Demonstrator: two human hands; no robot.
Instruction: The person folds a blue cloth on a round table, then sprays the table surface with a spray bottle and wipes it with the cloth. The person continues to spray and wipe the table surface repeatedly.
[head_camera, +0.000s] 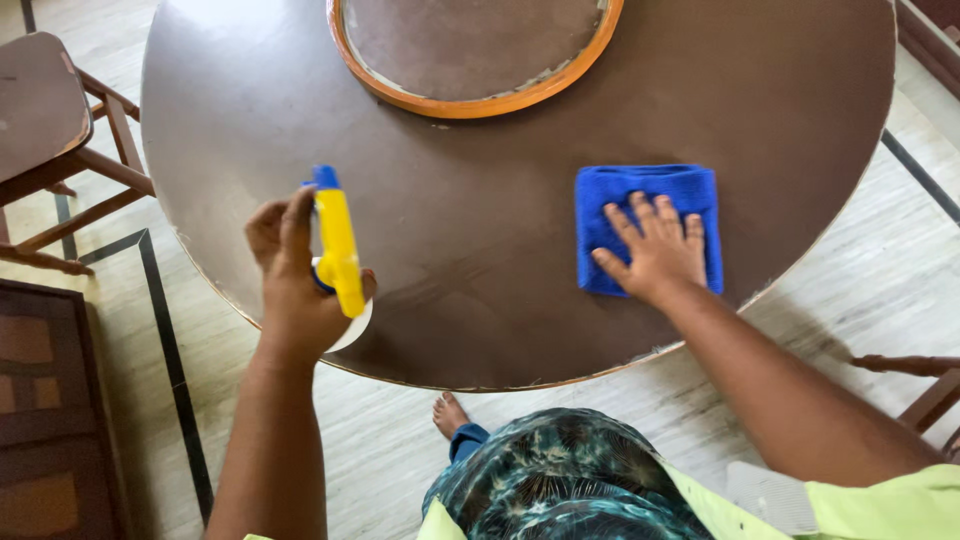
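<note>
Your blue cloth (645, 195) lies folded into a neat square on the round brown table (480, 200), toward its right side and well in from the edge nearest you. It looks soft, light and limp, a napped fabric that should drag smoothly over the tabletop but will bunch or unfold if you pull it by a corner; a flat palm over its middle is probably the surest hold. That is how your right hand (660, 250) sits now: spread wide, fingers fanned, pressing down on the lower half of the cloth. Your left hand (290, 270) is closed around a spray bottle (337, 245) with a yellow trigger head and blue nozzle tip, held over the table's near left rim, nozzle pointing away from you. The bottle is likely light, rigid plastic, slick if wet, so a full wrap round the neck suits it. Farther out, an orange-rimmed round turntable (480, 100) occupies the table's middle. A wooden chair (50, 110) stands at the left, another chair's arm (905, 365) shows at the right, and your bare foot (447, 412) rests on the pale floor (880, 280) beneath.
</note>
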